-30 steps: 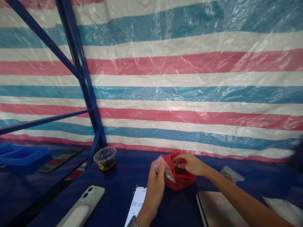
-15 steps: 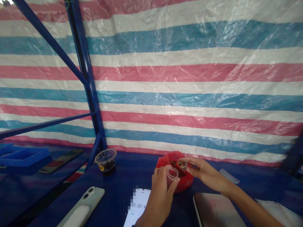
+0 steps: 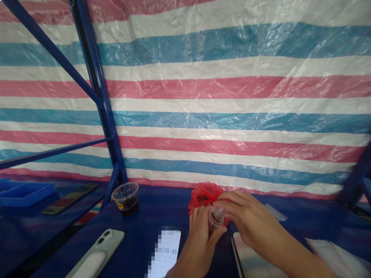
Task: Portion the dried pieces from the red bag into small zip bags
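In the head view my left hand (image 3: 199,235) is closed around a small clear plastic cup (image 3: 213,224), its mouth facing up. My right hand (image 3: 246,212) reaches over from the right and grips a second small clear cup (image 3: 221,214), tipped at the first cup's mouth. The right fingers hide most of the second cup, and I cannot make out what is passing between the two. Just behind both hands stands an open red plastic bag (image 3: 206,190) with small dark brown pieces inside, partly covered by my hands.
A lit phone (image 3: 164,255) with a timer lies left of my left wrist. Further left are a pale phone (image 3: 100,249) and a lidded tub of dark liquid (image 3: 126,199). A flat silver device (image 3: 255,258) sits under my right forearm, near clear plastic bags (image 3: 339,256).
My right hand has moved left and down from above the red bag, bringing its cup to the left hand's cup and tipping it. My left hand stays nearly in place.
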Motion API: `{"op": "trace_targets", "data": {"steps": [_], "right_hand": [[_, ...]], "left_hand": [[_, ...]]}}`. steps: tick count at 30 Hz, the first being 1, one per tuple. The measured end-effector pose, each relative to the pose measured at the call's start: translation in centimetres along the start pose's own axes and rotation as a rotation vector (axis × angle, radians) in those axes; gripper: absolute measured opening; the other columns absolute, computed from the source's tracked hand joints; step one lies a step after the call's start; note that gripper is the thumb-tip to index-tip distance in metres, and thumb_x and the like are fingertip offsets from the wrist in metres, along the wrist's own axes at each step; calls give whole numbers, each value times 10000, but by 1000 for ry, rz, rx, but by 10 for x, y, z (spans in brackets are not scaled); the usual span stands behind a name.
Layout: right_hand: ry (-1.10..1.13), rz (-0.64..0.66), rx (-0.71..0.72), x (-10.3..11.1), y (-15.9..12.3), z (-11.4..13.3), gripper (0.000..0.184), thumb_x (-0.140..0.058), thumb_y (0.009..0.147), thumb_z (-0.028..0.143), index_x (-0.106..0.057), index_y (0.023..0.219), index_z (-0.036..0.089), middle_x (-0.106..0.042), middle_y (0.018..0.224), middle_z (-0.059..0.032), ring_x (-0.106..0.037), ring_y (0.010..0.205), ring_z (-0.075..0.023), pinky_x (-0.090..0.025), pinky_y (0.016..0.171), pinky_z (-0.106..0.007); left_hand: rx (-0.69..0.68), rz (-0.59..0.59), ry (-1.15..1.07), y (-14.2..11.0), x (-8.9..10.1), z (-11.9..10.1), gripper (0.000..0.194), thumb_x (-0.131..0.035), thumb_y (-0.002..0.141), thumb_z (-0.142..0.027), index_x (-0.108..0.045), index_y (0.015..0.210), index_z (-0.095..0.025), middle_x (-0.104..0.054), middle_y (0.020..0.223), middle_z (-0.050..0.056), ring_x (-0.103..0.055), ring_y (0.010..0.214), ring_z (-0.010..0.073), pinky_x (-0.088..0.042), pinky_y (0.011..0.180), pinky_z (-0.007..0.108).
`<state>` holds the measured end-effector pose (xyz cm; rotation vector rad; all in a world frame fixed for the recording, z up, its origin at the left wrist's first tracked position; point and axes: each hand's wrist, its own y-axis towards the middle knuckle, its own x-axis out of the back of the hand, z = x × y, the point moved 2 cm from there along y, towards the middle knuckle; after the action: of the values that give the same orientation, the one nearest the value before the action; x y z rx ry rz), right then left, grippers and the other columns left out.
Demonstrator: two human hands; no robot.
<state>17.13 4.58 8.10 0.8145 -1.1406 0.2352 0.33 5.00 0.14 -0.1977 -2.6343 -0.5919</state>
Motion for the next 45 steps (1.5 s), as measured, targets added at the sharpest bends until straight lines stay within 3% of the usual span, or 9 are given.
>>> {"op": "trace_targets", "data": {"steps": [6, 9, 14, 20, 25, 30, 38, 41, 45], "right_hand": [[42, -119, -106, 3, 14, -16, 445, -523, 936, 87, -740, 1269, 289, -764, 1260, -74, -679, 1163, -263, -515, 1041, -418], [-26, 16, -239, -19, 25, -28, 454, -527, 877, 51, -768, 1200, 261, -783, 1197, -74, -687, 1128, -263, -522, 1005, -392], [-173, 317, -265, -67, 39, -33, 452, -624, 727, 11, -784, 1106, 195, -776, 1234, -91, -661, 1219, -266, -463, 1101, -352], [-304, 349, -347, -65, 45, -32, 436, -606, 750, -26, -772, 1143, 61, -734, 1273, -236, -609, 1284, -393, -455, 1091, -492], [-320, 346, -359, -68, 57, -33, 431, -613, 776, -17, -769, 1165, 81, -729, 1303, -216, -597, 1306, -380, -441, 1098, -469], [-208, 347, -291, -82, 67, -34, 469, -648, 716, -34, -781, 1141, 113, -770, 1256, -184, -639, 1255, -342, -421, 1104, -411], [131, 277, -313, -95, 55, -50, 451, -602, 680, -3, -836, 1003, 209, -845, 1072, -85, -757, 1059, -273, -521, 951, -342], [318, 236, -332, -103, 48, -57, 456, -571, 724, 37, -832, 1056, 208, -848, 1084, -66, -778, 1024, -247, -562, 914, -325], [533, 156, -323, -104, 41, -61, 453, -549, 761, 97, -814, 1117, 189, -840, 1118, -66, -777, 1035, -240, -576, 971, -359]], "left_hand": [[21, -49, 47, 2, 4, 5, 221, -567, 987, -262, -624, 1200, -263, -625, 1232, 76, -541, 1160, 288, -425, 1047, 430], [57, -62, 117, 5, 8, 14, 178, -594, 976, -293, -658, 1134, -241, -631, 1261, 93, -538, 1168, 309, -415, 1043, 455], [71, -87, 120, 8, 12, 38, 118, -581, 972, -310, -666, 958, -229, -694, 1052, 90, -566, 1077, 315, -448, 997, 448], [139, -245, 134, 6, 17, 45, 215, -580, 951, -401, -713, 949, -232, -734, 1013, 102, -553, 1104, 344, -430, 1027, 483], [185, -298, -106, 19, 21, 46, 400, -543, 953, -546, -741, 972, -199, -766, 977, 103, -650, 1012, 316, -482, 972, 427], [232, -307, -452, 30, 16, 51, 553, -621, 901, -686, -769, 982, -159, -796, 893, 87, -712, 824, 266, -547, 814, 358], [326, -298, -888, 30, 11, 53, 622, -755, 825, -685, -775, 1134, -145, -819, 999, 119, -761, 932, 281, -572, 893, 387], [335, -293, -859, 30, 16, 58, 617, -746, 826, -690, -768, 1120, -148, -813, 977, 117, -761, 931, 287, -570, 904, 406], [209, -307, -556, 26, 23, 62, 505, -676, 903, -623, -720, 1118, -168, -771, 1032, 105, -723, 982, 283, -543, 964, 436]]}}
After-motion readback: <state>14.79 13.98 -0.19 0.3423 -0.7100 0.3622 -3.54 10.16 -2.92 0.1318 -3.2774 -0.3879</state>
